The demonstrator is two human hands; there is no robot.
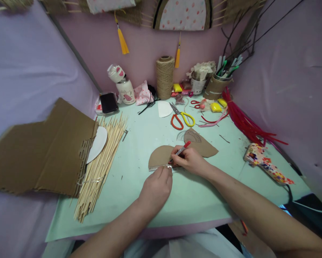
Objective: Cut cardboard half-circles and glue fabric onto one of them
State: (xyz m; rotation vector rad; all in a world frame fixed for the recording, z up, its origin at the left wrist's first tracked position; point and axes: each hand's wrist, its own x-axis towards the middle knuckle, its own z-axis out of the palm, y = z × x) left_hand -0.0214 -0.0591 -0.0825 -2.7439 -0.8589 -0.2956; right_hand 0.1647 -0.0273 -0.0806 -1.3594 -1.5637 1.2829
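Note:
A brown cardboard half-circle (161,154) lies on the table in front of me, its straight edge toward me. Along that edge runs a clear ruler (153,168). My left hand (157,184) presses the ruler down, fingers bent and close together. In my right hand (190,159) is a grey pen with a red end (183,148), its tip low over the cardboard beside the ruler; the fingers partly hide the tip. Just behind, a second cardboard piece (204,145) has a clear protractor (192,136) lying partly on it.
Bamboo sticks (96,179) and a large cardboard sheet (42,154) lie left. Scissors (181,114), a twine spool (165,77) and a white half-circle (165,109) sit farther back. At right are red pipe cleaners (244,118) and a flower-patterned glue gun (267,164) with a cord.

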